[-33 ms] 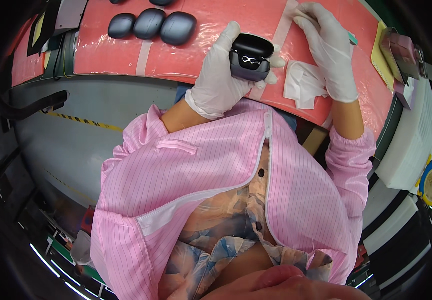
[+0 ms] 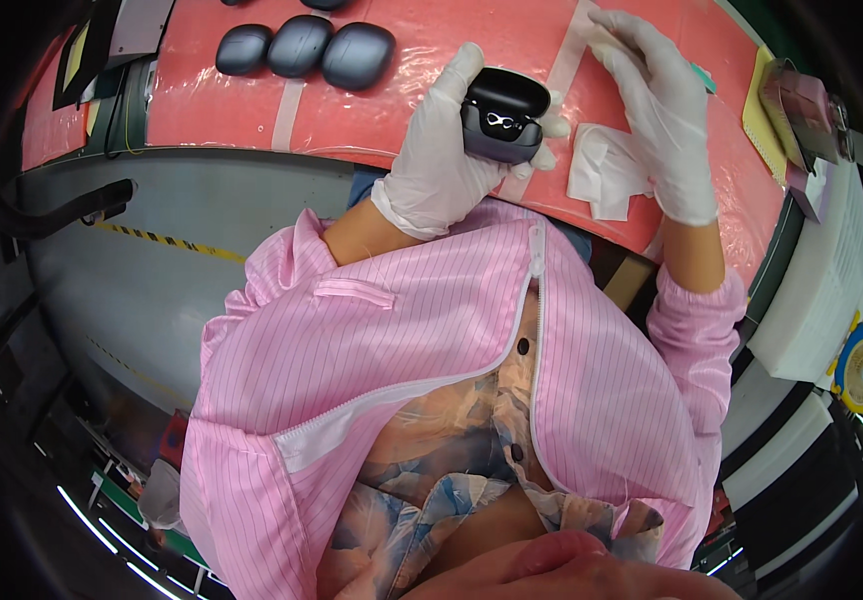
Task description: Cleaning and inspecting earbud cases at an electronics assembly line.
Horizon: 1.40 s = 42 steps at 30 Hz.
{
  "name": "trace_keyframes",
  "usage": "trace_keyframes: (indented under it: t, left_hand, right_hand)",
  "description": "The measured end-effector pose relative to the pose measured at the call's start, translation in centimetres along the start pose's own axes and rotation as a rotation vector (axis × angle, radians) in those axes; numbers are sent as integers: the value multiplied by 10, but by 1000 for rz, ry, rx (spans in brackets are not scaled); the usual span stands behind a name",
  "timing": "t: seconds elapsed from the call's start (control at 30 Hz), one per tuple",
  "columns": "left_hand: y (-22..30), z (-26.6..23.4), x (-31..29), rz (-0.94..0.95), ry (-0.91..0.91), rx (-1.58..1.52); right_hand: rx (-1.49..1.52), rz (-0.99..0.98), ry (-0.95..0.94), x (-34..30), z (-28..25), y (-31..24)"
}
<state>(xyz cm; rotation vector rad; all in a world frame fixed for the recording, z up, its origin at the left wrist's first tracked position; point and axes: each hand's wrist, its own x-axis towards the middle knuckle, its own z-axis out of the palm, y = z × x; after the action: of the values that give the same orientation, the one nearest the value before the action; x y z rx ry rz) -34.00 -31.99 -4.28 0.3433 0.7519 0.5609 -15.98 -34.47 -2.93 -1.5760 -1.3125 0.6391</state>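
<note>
My gloved left hand (image 2: 442,160) is closed around a dark earbud charging case (image 2: 502,140), holding it above the near edge of the red-covered table. The case's lid stands raised, and small shiny shapes show inside it. To the right, my gloved right hand (image 2: 660,110) is over the table with fingers bent and fingertips drawn close together. Whatever those fingertips hold, if anything, is too small or hidden to make out. A crumpled white wipe (image 2: 607,175) lies between the case and my right wrist.
Several similar closed dark cases (image 2: 299,47) sit at the far left of the red table cover (image 2: 212,110). On the right edge are a yellow notepad (image 2: 764,115), a pinkish transparent box (image 2: 807,100) and a small blue-and-yellow fan (image 2: 860,368). A black curved tube (image 2: 72,210) juts in at left.
My right hand has shifted very slightly to the right and nearer to me. The left hand and the case are almost unmoved.
</note>
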Motion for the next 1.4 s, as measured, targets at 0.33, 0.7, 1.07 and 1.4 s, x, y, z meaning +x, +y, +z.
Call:
trace_keyframes:
  t: [0.33,0.7,1.07,1.4]
  left_hand:
    - [0,-5,2,-14,-26,-56]
    - [3,-7,3,-46,-47,26]
    - [2,-7,3,-23,-55,45]
    - [2,-6,4,-8,-65,112]
  right_hand:
    - [-321,-391,-245,-51,26,-31]
    - [-262,-399,-115,-57,32,-21]
    - [-237,-325,-48,-67,29,-24]
    - [-264,-370,-34,-67,27,-16]
